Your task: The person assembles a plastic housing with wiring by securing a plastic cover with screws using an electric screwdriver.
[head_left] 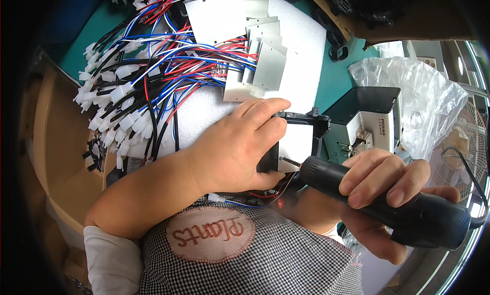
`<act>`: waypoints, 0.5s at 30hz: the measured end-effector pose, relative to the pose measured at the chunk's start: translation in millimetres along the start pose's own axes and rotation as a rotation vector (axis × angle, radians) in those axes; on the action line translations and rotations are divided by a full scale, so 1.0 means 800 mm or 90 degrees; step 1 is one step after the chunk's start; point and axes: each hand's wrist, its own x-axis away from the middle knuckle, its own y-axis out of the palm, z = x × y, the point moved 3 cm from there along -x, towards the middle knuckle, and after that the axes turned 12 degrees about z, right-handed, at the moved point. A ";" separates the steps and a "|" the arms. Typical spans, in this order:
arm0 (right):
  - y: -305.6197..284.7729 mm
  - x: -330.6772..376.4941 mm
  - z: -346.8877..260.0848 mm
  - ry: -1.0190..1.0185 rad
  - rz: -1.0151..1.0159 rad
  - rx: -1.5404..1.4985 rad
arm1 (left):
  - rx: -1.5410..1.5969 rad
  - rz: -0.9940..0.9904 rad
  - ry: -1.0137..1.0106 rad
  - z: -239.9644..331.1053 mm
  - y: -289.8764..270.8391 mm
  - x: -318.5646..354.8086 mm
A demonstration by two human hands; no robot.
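At mid-picture, our left grip (250, 142) clamped one black frame (321, 125) by opposite edges, one pale plate (297, 142) within it; we judged it light, stiff and smooth, best taken by the outer rim. Right of centre, our right grip (383, 185) was wrapped round one black electric screwdriver (324, 176), bit at the plate's lower left. Upper centre, wired metal plates (270, 65) overlapped beyond our counting. Right, we listed one black-and-white housing (376, 122) and one fan (462, 142).
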 end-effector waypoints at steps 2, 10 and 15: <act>0.006 0.000 0.003 0.010 -0.018 0.001 | 0.001 0.000 0.000 0.000 0.000 0.000; 0.015 -0.013 0.011 0.047 -0.091 -0.026 | 0.004 -0.006 -0.006 0.001 0.001 0.002; 0.022 -0.014 0.017 0.068 -0.138 -0.045 | 0.010 0.000 -0.007 0.001 0.001 0.003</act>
